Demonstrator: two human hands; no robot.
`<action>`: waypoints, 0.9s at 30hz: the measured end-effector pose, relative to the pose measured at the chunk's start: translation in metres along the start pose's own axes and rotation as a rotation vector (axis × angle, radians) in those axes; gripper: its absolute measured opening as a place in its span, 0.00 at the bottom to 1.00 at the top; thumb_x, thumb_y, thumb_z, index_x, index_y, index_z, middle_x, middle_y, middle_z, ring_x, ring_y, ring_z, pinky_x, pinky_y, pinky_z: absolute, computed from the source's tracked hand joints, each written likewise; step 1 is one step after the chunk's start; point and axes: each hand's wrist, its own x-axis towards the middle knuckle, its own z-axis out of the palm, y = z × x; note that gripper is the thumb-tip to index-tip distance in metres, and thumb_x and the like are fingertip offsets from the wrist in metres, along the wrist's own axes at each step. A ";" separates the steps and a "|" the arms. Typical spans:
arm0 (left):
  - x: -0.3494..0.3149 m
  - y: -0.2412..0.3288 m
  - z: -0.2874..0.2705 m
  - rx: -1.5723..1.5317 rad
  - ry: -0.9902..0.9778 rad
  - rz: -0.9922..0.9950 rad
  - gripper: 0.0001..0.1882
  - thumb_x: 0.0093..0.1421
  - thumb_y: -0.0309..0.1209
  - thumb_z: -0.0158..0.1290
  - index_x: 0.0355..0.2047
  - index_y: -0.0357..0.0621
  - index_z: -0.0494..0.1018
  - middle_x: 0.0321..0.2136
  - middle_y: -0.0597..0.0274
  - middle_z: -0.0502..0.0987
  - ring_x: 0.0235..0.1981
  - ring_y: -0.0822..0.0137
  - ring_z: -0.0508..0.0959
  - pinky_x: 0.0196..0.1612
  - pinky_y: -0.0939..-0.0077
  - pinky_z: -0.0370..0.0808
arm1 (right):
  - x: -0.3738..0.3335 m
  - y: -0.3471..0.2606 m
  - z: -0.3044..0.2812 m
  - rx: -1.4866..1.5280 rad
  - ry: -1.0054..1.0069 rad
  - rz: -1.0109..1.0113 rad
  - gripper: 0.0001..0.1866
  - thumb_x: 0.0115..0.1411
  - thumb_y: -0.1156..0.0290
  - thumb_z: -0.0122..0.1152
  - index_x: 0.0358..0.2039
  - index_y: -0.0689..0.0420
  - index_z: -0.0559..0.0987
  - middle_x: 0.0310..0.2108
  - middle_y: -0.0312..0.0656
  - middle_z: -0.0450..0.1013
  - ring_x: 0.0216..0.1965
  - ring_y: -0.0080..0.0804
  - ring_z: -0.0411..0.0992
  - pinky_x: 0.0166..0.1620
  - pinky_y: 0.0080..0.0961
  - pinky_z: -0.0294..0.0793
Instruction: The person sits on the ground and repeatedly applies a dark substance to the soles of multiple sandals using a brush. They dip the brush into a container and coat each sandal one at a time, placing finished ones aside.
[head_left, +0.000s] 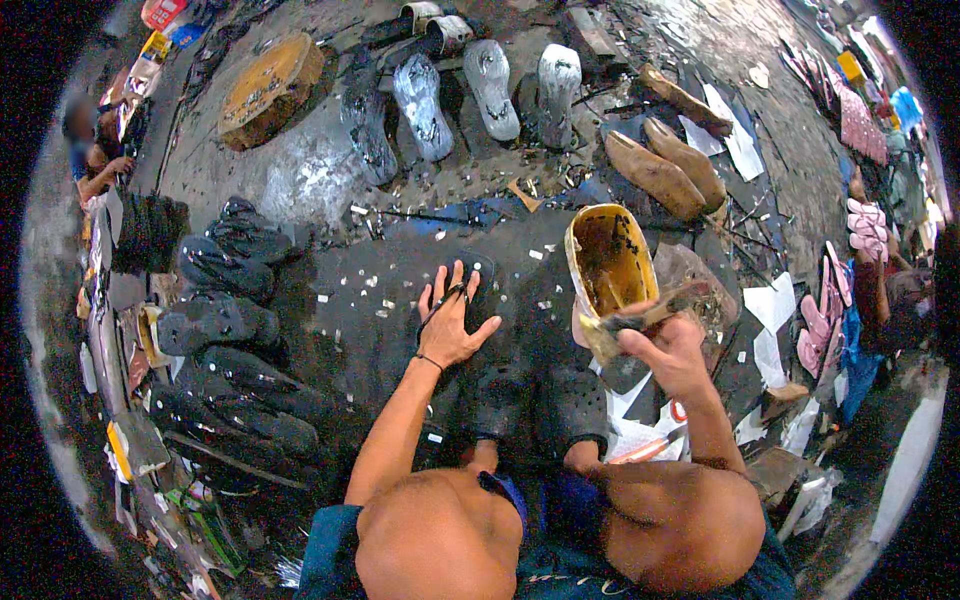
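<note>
On the dark work sheet [345, 255] in front of my knees: left hand [455, 335] palm down, fingers spread, thin black loop [431, 312] across them. Under the fingertips the surface is dark on dark; can't tell whether that's a separate piece.

Right hand [680, 352] pinching a brush [630, 322], thumb on top, other fingers curled under. Brush is slightly blurred, bristle end pointing left, just at the near end of the yellow tub [583, 250]. Can't tell if it touches the rim. Tub is oblong, open side facing me, dark residue inside.

Beyond the sheet: row of four shoe soles, three smeared whitish [423, 105] [490, 90] [558, 95], leftmost one darker [365, 135]. Wooden block [268, 92] upper left, cut like a log slice. Wooden shoe lasts [655, 178] upper right of the tub.

Left of me: heap of black footwear [225, 325]. Right: white paper pieces [770, 303], then pink slippers [822, 318]. My feet are in black perforated clogs [575, 402], between my hands and knees.
</note>
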 end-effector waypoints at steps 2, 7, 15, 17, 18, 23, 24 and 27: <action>0.018 -0.002 -0.003 -0.317 0.006 -0.112 0.38 0.65 0.53 0.49 0.68 0.43 0.59 0.70 0.47 0.55 0.70 0.48 0.55 0.69 0.53 0.51 | 0.018 -0.010 0.022 0.092 0.051 -0.159 0.19 0.57 0.72 0.70 0.49 0.59 0.78 0.42 0.40 0.79 0.45 0.27 0.75 0.51 0.27 0.74; 0.031 0.048 -0.067 -2.172 -0.144 -0.330 0.24 0.72 0.38 0.33 0.53 0.36 0.73 0.46 0.54 0.80 0.44 0.57 0.81 0.52 0.63 0.77 | 0.088 -0.052 0.071 -0.097 0.095 -0.734 0.13 0.58 0.71 0.68 0.44 0.56 0.82 0.41 0.43 0.80 0.44 0.36 0.79 0.47 0.28 0.77; 0.004 0.083 -0.071 -1.835 -0.077 -0.632 0.29 0.71 0.46 0.33 0.59 0.36 0.68 0.54 0.51 0.76 0.51 0.54 0.78 0.54 0.57 0.76 | 0.113 -0.046 0.056 -0.383 0.309 -0.663 0.10 0.58 0.72 0.64 0.40 0.56 0.80 0.35 0.49 0.79 0.39 0.50 0.79 0.42 0.41 0.77; -0.002 0.086 -0.094 -1.805 -0.017 -0.690 0.31 0.70 0.49 0.33 0.61 0.37 0.67 0.56 0.50 0.74 0.53 0.51 0.77 0.56 0.55 0.75 | 0.105 -0.056 0.048 -0.223 0.281 -0.616 0.10 0.59 0.70 0.63 0.41 0.56 0.80 0.34 0.49 0.79 0.37 0.51 0.79 0.42 0.41 0.77; -0.004 0.088 -0.099 -1.911 -0.019 -0.630 0.32 0.69 0.50 0.33 0.61 0.38 0.66 0.56 0.48 0.73 0.54 0.49 0.76 0.56 0.54 0.75 | 0.100 -0.057 0.042 -0.157 0.264 -0.586 0.10 0.60 0.69 0.63 0.41 0.57 0.80 0.34 0.49 0.79 0.36 0.51 0.79 0.42 0.41 0.77; -0.002 0.021 -0.049 -2.101 -0.175 -0.345 0.35 0.68 0.54 0.35 0.60 0.35 0.66 0.55 0.49 0.74 0.53 0.49 0.76 0.56 0.53 0.75 | 0.038 -0.022 0.084 -0.323 0.042 -0.723 0.10 0.59 0.75 0.64 0.42 0.56 0.82 0.35 0.43 0.81 0.39 0.34 0.80 0.43 0.38 0.77; -0.018 -0.010 -0.021 -1.953 -0.149 -0.472 0.35 0.68 0.54 0.35 0.60 0.36 0.66 0.54 0.49 0.75 0.52 0.50 0.77 0.55 0.53 0.76 | 0.028 -0.025 0.094 -0.191 -0.043 -0.788 0.10 0.59 0.74 0.65 0.41 0.56 0.82 0.35 0.45 0.81 0.39 0.37 0.79 0.43 0.41 0.77; -0.012 0.047 -0.035 -1.800 -0.165 -0.539 0.36 0.67 0.55 0.35 0.62 0.37 0.65 0.56 0.47 0.73 0.54 0.49 0.76 0.57 0.53 0.74 | 0.090 -0.045 0.069 -0.376 0.333 -0.771 0.09 0.59 0.71 0.66 0.40 0.57 0.82 0.33 0.44 0.81 0.37 0.33 0.79 0.42 0.37 0.76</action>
